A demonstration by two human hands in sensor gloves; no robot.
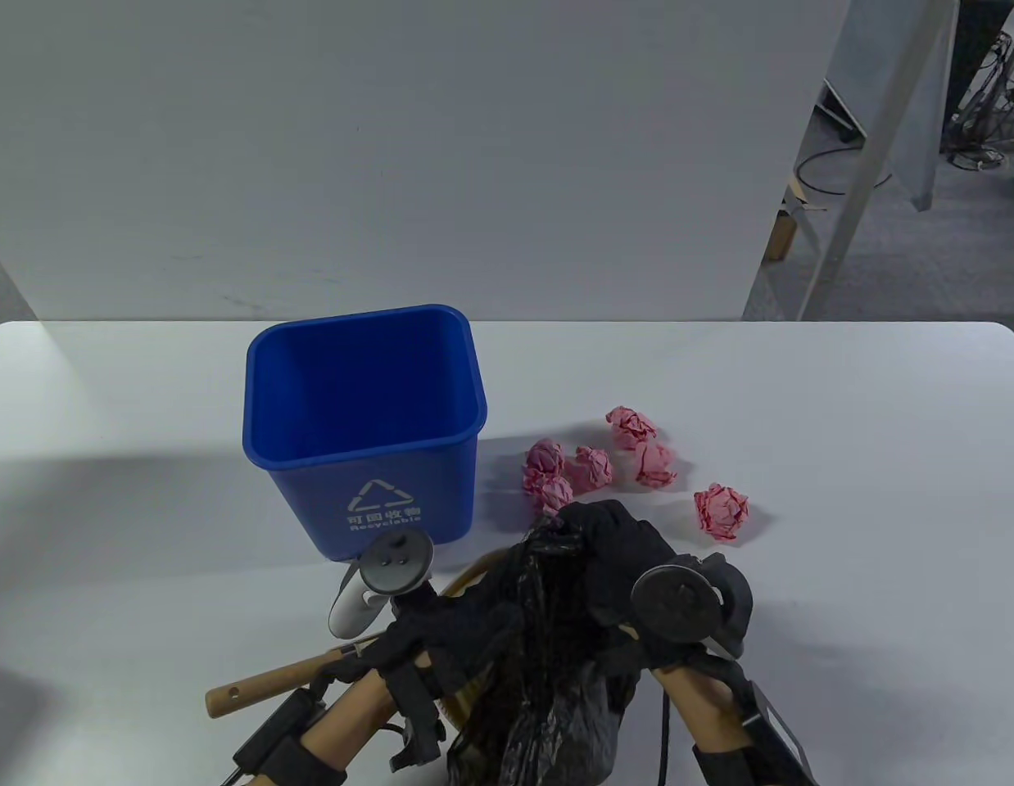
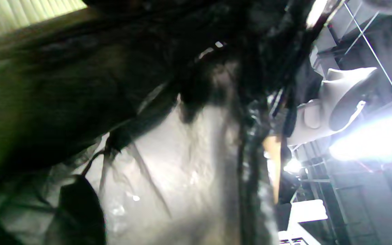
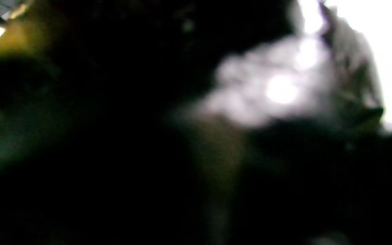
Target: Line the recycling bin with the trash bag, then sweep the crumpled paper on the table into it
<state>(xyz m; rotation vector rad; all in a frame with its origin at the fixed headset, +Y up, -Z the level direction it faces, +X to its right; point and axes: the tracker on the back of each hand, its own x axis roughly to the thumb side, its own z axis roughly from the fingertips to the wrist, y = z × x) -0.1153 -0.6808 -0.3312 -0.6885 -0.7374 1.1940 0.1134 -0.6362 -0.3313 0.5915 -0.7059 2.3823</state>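
A blue recycling bin (image 1: 364, 426) stands upright and unlined on the white table (image 1: 843, 393). Several pink crumpled paper balls (image 1: 590, 468) lie to its right, one ball (image 1: 722, 512) apart from the rest. Both gloved hands hold a black trash bag (image 1: 548, 655) up near the table's front edge. My left hand (image 1: 454, 626) grips the bag's left side and my right hand (image 1: 613, 544) grips its top. In the left wrist view the thin bag film (image 2: 182, 163) fills the frame. The right wrist view is dark and blurred.
A wooden-handled brush (image 1: 265, 681) lies on the table under my left forearm, handle pointing left. A grey panel (image 1: 392, 155) rises behind the table. Cables and a metal frame (image 1: 875, 139) stand on the floor at the far right.
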